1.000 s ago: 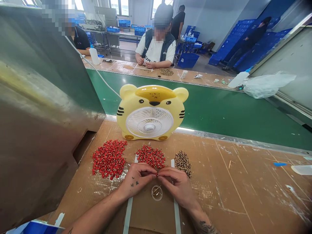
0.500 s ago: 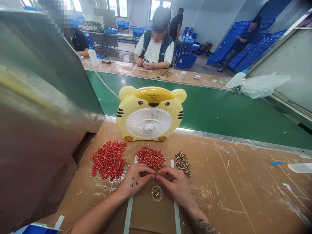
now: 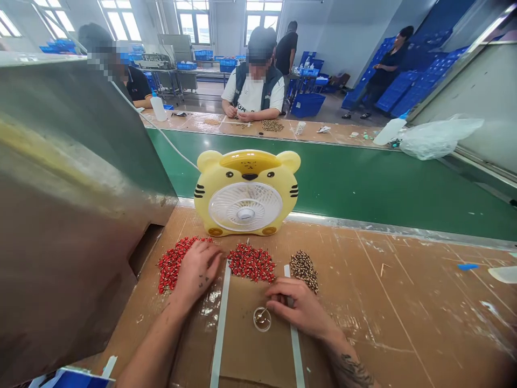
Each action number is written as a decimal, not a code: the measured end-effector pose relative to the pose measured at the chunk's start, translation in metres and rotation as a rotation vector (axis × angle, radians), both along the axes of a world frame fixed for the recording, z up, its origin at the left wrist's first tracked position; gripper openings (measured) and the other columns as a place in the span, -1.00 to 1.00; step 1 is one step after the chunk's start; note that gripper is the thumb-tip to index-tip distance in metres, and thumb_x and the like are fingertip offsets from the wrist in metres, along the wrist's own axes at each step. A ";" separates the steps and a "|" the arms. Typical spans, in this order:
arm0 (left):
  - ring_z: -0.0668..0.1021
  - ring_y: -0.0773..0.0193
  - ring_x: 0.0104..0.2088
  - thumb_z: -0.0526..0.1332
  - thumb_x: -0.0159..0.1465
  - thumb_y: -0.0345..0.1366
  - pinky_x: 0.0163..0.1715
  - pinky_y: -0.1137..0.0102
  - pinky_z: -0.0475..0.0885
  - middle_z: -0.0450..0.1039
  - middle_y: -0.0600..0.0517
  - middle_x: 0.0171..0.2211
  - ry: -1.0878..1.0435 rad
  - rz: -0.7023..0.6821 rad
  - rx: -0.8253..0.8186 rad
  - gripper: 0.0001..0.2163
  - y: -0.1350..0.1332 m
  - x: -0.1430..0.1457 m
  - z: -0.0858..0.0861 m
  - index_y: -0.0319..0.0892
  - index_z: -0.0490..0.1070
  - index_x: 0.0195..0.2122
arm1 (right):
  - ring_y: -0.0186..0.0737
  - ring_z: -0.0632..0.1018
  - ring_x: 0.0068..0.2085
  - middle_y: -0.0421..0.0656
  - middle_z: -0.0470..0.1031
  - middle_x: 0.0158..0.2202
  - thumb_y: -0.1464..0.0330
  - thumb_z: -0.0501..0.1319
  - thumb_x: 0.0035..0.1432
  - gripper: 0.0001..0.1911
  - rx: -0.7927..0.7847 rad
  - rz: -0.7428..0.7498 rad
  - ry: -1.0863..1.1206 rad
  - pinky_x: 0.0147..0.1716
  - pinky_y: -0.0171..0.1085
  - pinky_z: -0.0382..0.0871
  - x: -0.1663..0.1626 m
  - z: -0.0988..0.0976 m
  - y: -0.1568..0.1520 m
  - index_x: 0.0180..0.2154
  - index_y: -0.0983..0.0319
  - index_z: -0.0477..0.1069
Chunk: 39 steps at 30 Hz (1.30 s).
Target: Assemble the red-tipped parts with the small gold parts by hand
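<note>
Fingers of the left hand are lying spread and loose over the left heap of red pieces, palm down, grasping nothing that can be seen, while the right hand is pinching a thin stick between thumb and forefinger. That stick is running with its long axis slanting from the right fingertips down and leftward, its far end dipping into the small clear dish sitting on the cardboard worktop between two white tape strips. Just beyond the dish, a middle heap of red pieces is lying beside a smaller heap of brown pieces, and a yellow tiger-shaped fan is standing upright behind them, facing the person
</note>
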<state>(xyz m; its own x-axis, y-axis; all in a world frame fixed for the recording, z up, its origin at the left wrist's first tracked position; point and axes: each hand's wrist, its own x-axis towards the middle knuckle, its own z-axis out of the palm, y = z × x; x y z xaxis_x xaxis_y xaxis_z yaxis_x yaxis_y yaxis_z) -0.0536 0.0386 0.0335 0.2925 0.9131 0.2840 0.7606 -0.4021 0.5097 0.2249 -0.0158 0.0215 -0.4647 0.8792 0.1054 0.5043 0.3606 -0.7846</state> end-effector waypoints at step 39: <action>0.58 0.28 -0.32 0.44 0.07 -0.38 -0.24 0.44 0.41 0.59 -0.02 -0.37 -1.193 -0.134 -0.869 -0.93 -0.025 0.045 -0.017 -0.22 0.62 -0.41 | -0.25 0.40 -0.36 -0.14 0.46 -0.43 0.37 0.15 0.34 -0.80 0.321 0.229 -0.014 -0.34 -0.30 0.26 -0.009 -0.004 -0.007 -0.33 0.26 0.48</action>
<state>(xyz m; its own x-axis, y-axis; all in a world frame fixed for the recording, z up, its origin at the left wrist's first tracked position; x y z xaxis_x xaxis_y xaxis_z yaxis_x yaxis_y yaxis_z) -0.0087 0.0132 0.0170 0.3783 0.9045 -0.1970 -0.2874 0.3171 0.9038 0.2155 -0.0230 0.0172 -0.6487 0.6759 0.3498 0.3923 0.6908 -0.6074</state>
